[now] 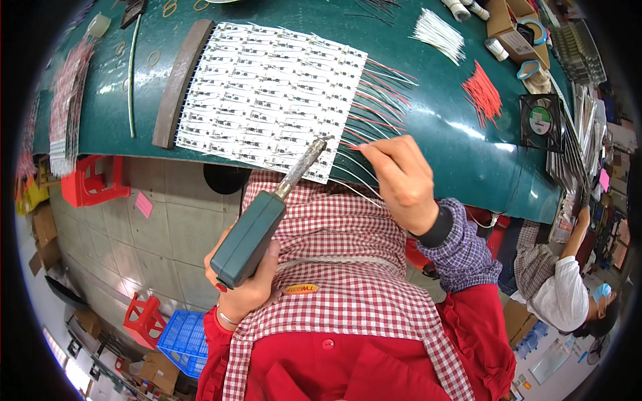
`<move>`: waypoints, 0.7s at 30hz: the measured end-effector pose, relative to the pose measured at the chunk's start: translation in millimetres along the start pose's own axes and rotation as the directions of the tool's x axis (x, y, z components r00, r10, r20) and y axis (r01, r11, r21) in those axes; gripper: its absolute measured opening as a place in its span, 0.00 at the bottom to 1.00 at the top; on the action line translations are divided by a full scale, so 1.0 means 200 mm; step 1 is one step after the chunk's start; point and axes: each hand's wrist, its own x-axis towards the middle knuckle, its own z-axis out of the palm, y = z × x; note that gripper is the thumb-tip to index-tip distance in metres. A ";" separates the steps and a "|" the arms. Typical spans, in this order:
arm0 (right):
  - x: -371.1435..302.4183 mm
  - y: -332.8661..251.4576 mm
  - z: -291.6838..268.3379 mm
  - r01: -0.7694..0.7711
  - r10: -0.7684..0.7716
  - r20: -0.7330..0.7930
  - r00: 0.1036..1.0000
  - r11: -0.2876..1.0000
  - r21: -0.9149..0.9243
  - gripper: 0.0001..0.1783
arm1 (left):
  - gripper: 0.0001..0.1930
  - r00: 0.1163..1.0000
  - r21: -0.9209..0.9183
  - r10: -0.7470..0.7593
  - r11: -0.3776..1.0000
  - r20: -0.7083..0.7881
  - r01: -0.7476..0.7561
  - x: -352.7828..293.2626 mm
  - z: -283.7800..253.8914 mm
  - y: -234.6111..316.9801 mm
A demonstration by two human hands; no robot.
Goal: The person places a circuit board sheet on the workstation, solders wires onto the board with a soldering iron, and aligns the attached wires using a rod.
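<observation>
My left hand [253,286] is wrapped round the dark green handle of a soldering gun [249,237]. Its metal barrel points up and right, and the tip meets the right edge of a white circuit board panel [267,100]. Just beyond that edge, my right hand [404,187] pinches a thin red wire [352,145] close to the soldering tip. Whether the wire touches the board is too small to tell. Several red and white wires [381,100] stick out from the panel's right side. A dark bar [182,87] lies along its left edge.
On the green table lie loose white wires [438,35] and red wires [483,95]. A small black fan [540,121] and a cardboard box [513,30] stand at right. Wired strips [69,110] lie at left. Below are red stools [97,182] and a blue crate [184,342]. Another person [556,294] works at right.
</observation>
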 end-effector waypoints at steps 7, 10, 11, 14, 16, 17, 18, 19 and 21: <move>0.04 -0.14 -0.20 -0.098 0.093 -0.115 0.989 0.994 -0.039 0.19 | 0.13 0.999 0.022 -0.031 0.999 -0.033 0.032 -0.02 -0.02 -0.01; 0.07 -0.17 -0.15 -0.050 0.051 -0.153 0.987 0.999 0.012 0.19 | 0.13 0.999 0.003 -0.024 1.000 -0.041 0.024 -0.04 0.00 -0.03; 0.06 -0.16 -0.11 -0.043 0.049 -0.134 0.990 0.998 0.054 0.19 | 0.12 0.998 -0.018 -0.017 1.000 -0.054 0.016 -0.04 0.00 -0.03; 0.02 -0.13 0.01 -0.047 0.060 -0.112 0.992 0.992 0.119 0.18 | 0.12 0.999 -0.010 0.027 1.000 -0.031 -0.028 -0.03 -0.01 -0.02; -0.01 -0.11 0.05 -0.101 0.108 -0.068 0.992 0.990 0.101 0.15 | 0.11 0.999 0.006 0.034 0.999 -0.004 -0.034 -0.02 -0.02 -0.01; -0.01 -0.10 0.07 -0.102 0.109 -0.066 0.992 0.990 0.102 0.14 | 0.11 0.999 0.021 0.043 0.999 0.026 -0.043 -0.02 -0.02 -0.01; -0.02 -0.11 0.08 -0.101 0.108 -0.065 0.992 0.990 0.103 0.14 | 0.11 0.999 0.021 0.041 0.999 0.025 -0.042 -0.02 -0.02 0.00; -0.02 -0.11 0.09 -0.113 0.118 -0.049 0.992 0.989 0.094 0.15 | 0.11 0.999 0.015 0.033 0.999 0.031 -0.033 -0.02 -0.02 0.00; -0.03 -0.11 0.09 -0.125 0.128 -0.032 0.991 0.989 0.084 0.15 | 0.10 0.999 0.009 0.024 1.000 0.038 -0.024 -0.02 -0.02 0.00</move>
